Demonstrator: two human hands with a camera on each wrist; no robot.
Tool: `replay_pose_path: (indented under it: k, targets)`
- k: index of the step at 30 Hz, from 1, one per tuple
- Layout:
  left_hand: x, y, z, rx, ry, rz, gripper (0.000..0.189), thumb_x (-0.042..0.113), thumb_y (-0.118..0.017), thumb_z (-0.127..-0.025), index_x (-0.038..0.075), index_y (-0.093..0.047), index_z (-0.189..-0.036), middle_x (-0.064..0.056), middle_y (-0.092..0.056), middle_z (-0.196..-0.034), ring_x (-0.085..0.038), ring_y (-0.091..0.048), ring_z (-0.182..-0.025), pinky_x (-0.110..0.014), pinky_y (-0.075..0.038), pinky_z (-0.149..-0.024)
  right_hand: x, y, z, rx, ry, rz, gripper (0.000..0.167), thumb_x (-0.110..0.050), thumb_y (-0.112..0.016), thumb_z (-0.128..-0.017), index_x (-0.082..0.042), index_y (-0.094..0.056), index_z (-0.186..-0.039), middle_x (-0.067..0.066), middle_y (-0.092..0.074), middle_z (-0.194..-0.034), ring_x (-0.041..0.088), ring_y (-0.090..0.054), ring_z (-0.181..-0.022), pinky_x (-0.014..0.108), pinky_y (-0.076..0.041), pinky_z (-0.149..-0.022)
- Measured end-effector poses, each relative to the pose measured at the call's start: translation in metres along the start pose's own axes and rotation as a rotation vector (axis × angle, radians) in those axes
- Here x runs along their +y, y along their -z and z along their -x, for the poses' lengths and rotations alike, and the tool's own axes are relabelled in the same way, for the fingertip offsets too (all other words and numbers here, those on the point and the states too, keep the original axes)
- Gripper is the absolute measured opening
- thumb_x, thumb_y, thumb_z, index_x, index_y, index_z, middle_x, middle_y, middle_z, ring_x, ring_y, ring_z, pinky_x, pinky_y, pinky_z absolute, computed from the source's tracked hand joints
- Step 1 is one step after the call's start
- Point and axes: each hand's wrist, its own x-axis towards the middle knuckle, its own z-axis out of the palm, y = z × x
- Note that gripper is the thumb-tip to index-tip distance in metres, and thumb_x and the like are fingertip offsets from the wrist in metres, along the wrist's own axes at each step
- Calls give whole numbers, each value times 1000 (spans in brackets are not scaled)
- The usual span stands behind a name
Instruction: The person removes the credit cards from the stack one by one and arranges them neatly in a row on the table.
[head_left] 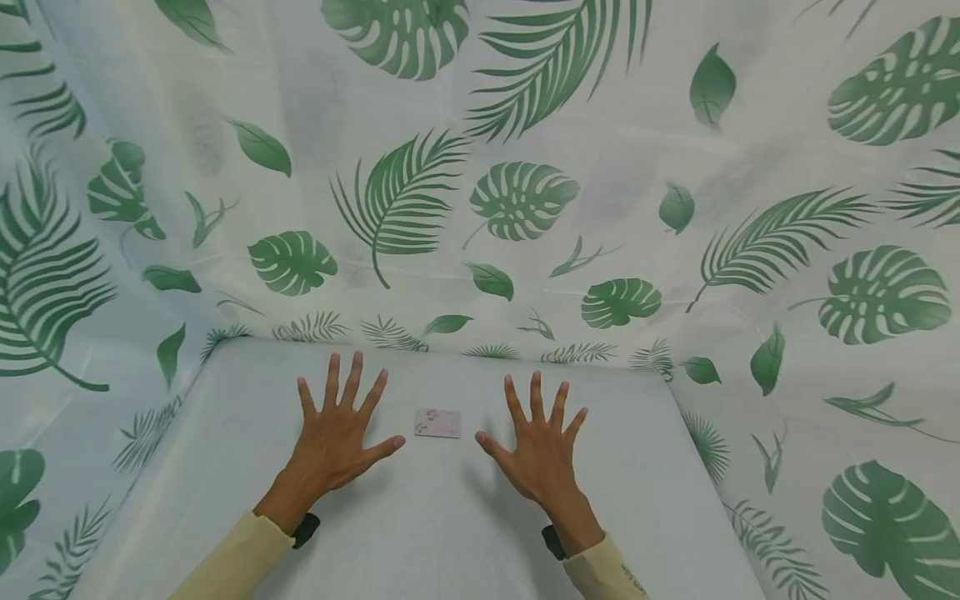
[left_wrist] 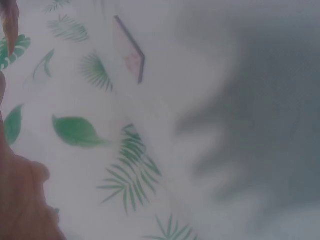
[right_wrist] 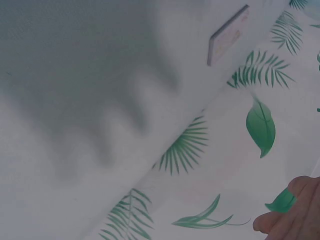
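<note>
A small pale pink rectangular box [head_left: 438,422] with a floral print lies flat on the white table, between the two hands. To its left my left hand [head_left: 336,442] is held out palm down, fingers straight and spread, thumb pointing toward the box. My right hand [head_left: 538,454] mirrors it on the other side, its fingers also spread. Neither hand holds anything, and both cast soft shadows on the tabletop. In the left wrist view the box [left_wrist: 131,52] appears tilted near the top; the right wrist view shows the box [right_wrist: 227,36] at upper right.
The white tabletop [head_left: 450,525] is bordered at the back and sides by a pale curtain [head_left: 420,308] printed with green leaves. Dark bands [head_left: 306,530] circle both wrists below cream sleeves [head_left: 236,560].
</note>
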Motion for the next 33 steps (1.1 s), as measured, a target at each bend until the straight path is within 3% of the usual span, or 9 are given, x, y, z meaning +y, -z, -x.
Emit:
replay_pose_path:
  k: [5, 13, 19, 27, 33]
  targets:
    - [1, -2, 0, 5, 0, 0, 103, 86, -42, -75, 22, -30, -154, -17, -7, -161, -46, 0, -144, -79, -1, -95, 0, -1, -1, -13, -9, -10, 96, -86, -38, -78, -34, -18, -156, 8, -1, -162, 50, 8, -141, 77, 2, -97]
    - [1, -4, -1, -8, 8, 8, 102, 87, -40, -76, 23, -29, -155, -16, -6, -161, -45, 0, -144, -78, 0, -97, -2, -4, -1, 28, 4, -51, 94, -83, -44, -78, -33, -24, -155, 16, -22, -158, 53, -17, -139, 77, -7, -98]
    - [1, -7, -3, -7, -10, 32, 101, 85, -41, -78, 21, -29, -154, -16, -9, -161, -43, -2, -145, -73, -1, -102, -2, -9, -2, 64, 17, -100, 95, -83, -48, -77, -30, -29, -154, 15, -28, -156, 47, -24, -138, 72, -14, -101]
    - [3, -16, -7, -22, -57, 81, 100, 73, -61, -77, 14, -33, -153, -13, -21, -159, -35, -12, -145, -63, -15, -106, -4, -14, -2, 120, 55, -255, 97, -67, -75, -69, -25, -40, -149, 9, -46, -142, 30, -41, -124, 55, -34, -93]
    - [4, -20, -9, 11, -77, 97, 94, 61, -77, -72, 11, -46, -145, -10, -43, -148, -30, -29, -140, -57, -28, -100, -5, -24, -3, 152, 97, -343, 87, -56, -83, -67, -24, -51, -142, -1, -55, -127, 21, -48, -111, 45, -38, -84]
